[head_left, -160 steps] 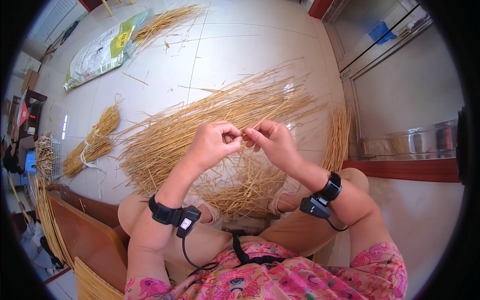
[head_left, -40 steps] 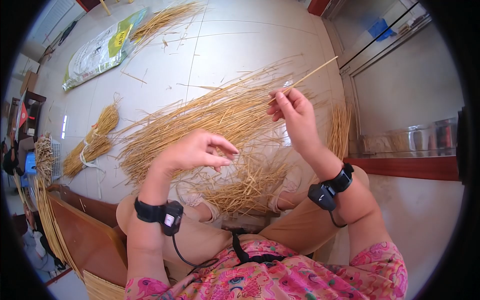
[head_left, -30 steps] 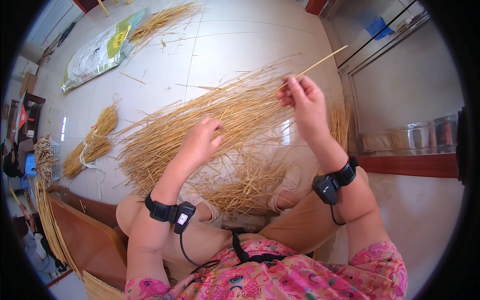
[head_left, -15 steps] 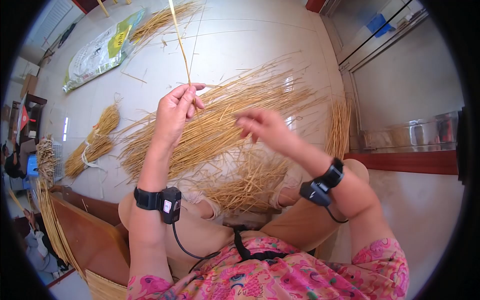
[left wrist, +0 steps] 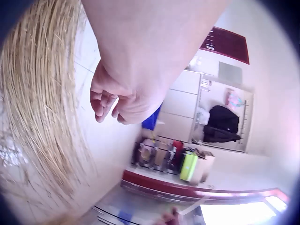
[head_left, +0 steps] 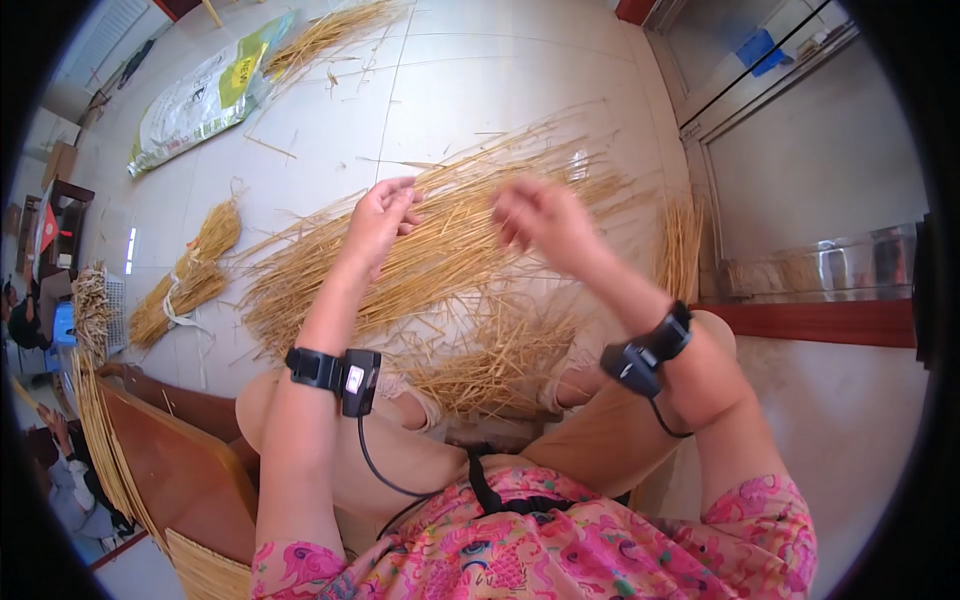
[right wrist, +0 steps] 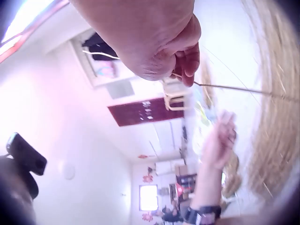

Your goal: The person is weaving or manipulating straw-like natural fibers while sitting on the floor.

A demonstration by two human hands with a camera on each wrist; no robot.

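My right hand (head_left: pixel 545 222), blurred in the head view, pinches a thin straw stalk (right wrist: pixel 234 88) between thumb and fingers. In the right wrist view the stalk runs out from the fingertips across the straw on the floor. My left hand (head_left: pixel 383 222) is raised to the left of it, fingers loosely bent. No stalk shows between the left fingers (left wrist: pixel 99 107) in the left wrist view. Below both hands a wide spread of long straw (head_left: pixel 430 250) lies on the tiled floor. Shorter straw pieces (head_left: pixel 490 375) are heaped between the feet.
A tied straw bundle (head_left: pixel 190 270) lies at left, beyond a brown wooden board (head_left: pixel 180 460). Farther off is a printed sack (head_left: pixel 205 110) with more straw (head_left: pixel 325 35) at its mouth. More stalks (head_left: pixel 680 250) stand by the metal-framed door (head_left: pixel 810 190) on the right.
Half a second ago the left hand held a stalk upright; now the right hand holds a stalk. The left hand has come down slightly, and the right hand has moved up and a little right.
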